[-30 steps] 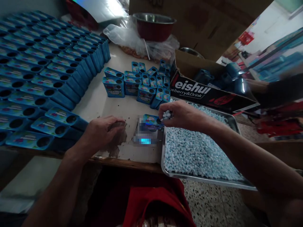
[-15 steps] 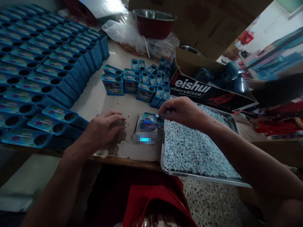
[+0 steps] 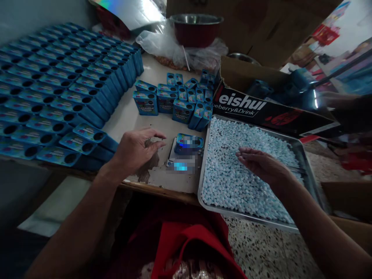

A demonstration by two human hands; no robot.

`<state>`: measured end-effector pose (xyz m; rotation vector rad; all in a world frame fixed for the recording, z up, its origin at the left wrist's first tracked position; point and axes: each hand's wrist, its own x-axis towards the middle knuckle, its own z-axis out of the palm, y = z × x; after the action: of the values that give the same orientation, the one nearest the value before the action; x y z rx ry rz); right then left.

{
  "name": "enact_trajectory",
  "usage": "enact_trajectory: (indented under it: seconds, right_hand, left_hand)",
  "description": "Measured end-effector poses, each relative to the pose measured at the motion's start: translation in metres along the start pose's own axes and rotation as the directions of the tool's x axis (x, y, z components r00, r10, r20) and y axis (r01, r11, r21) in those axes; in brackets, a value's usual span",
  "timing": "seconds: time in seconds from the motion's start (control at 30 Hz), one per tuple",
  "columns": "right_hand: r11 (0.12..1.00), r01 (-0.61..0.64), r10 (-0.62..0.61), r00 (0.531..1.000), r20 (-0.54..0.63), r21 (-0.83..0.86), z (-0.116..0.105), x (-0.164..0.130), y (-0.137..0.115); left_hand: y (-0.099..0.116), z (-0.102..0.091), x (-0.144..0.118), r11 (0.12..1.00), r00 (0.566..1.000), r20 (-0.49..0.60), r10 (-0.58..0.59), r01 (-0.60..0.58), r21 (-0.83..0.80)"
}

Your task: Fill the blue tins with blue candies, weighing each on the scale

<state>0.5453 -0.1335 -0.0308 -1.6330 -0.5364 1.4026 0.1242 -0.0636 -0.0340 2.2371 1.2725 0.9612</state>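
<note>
A small blue rectangular tin with a printed lid (image 3: pixel 188 142) stands on a flat scale (image 3: pixel 181 164) near the front edge of the worn white table (image 3: pixel 128 112). Its label is blurred, so the print cannot be read. The tin sits between the person's two hands, just left of a shallow metal tray (image 3: pixel 305 162) filled with small pale-blue candy pellets (image 3: pixel 226 170).

The right hand (image 3: pixel 261 164) lies low over the pellets inside the tray, palm down, fingers stretched out and loosely spread. The fingers rest on or just above the pellets; whether any pellets are held cannot be told. The hand is not clenched.

The left hand (image 3: pixel 136 149) rests on the table just left of the scale, fingers relaxed and half extended, holding nothing. It does not touch the tin.

Rows of matching blue tins with round lid openings (image 3: pixel 58 97) cover the left of the table. A smaller cluster of upright blue tins (image 3: pixel 174 100) stands behind the scale. A black printed cardboard box (image 3: pixel 261 108) lies behind the tray, and a red metal-rimmed bowl (image 3: pixel 196 29) sits on clear plastic at the back.
</note>
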Motion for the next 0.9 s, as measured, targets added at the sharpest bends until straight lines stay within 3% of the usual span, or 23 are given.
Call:
enact_trajectory:
  seconds: [0.1,0.23,0.47,0.53,0.6,0.67,0.77,0.9]
  right_hand:
    - [0.988,0.077,-0.056,0.986,0.154,-0.133,0.007,-0.003,0.003]
    - [0.925,0.221,-0.108,0.932,0.345,-0.309,0.031,-0.006,-0.003]
    - [0.923,0.329,-0.164,0.804,0.571,-0.198,0.076,0.005,-0.033]
    - [0.889,0.412,-0.220,0.770,0.598,-0.203,0.093,0.010,-0.041]
    - [0.785,0.561,-0.325,0.733,0.598,-0.261,0.112,0.014,-0.047]
    - [0.616,0.695,-0.418,0.688,0.593,-0.372,0.128,0.019,-0.049]
    - [0.402,0.763,-0.438,0.645,0.626,-0.506,0.144,0.025,-0.047]
    - [0.315,0.793,-0.446,0.609,0.656,-0.521,0.153,0.028,-0.041]
  left_hand:
    - [0.015,0.006,0.005,0.999,0.999,0.004,0.040,-0.040,-0.007]
    - [0.033,0.013,0.010,0.999,0.999,-0.028,0.044,-0.045,-0.020]
    - [0.050,0.028,0.020,0.999,0.999,-0.034,0.038,-0.038,0.003]
    - [0.052,0.032,0.022,1.000,1.000,-0.028,0.010,-0.010,0.008]
    - [0.053,0.034,0.023,1.000,0.999,-0.032,-0.015,0.015,0.017]
    - [0.053,0.035,0.024,0.999,0.999,-0.047,-0.019,0.021,0.025]
    - [0.051,0.035,0.025,0.999,0.999,-0.054,-0.005,0.007,0.038]
    - [0.047,0.037,0.028,0.998,1.000,-0.006,0.020,-0.019,0.061]
